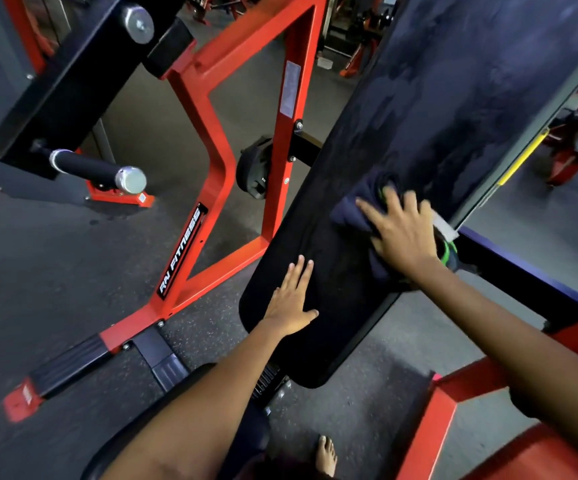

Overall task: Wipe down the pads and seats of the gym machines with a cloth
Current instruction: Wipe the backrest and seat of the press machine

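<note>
A long black padded back rest of a red gym machine runs from the upper right down to the centre. My right hand presses a dark navy cloth with green trim flat against the pad's right side, fingers spread. My left hand rests flat on the pad's lower end, fingers straight, holding nothing. Part of the cloth is hidden under my right hand.
The red steel frame marked RN Fitness stands left of the pad, with a black weight plate on it. A black roller handle sticks out at the left. A bare foot stands on the dark rubber floor below.
</note>
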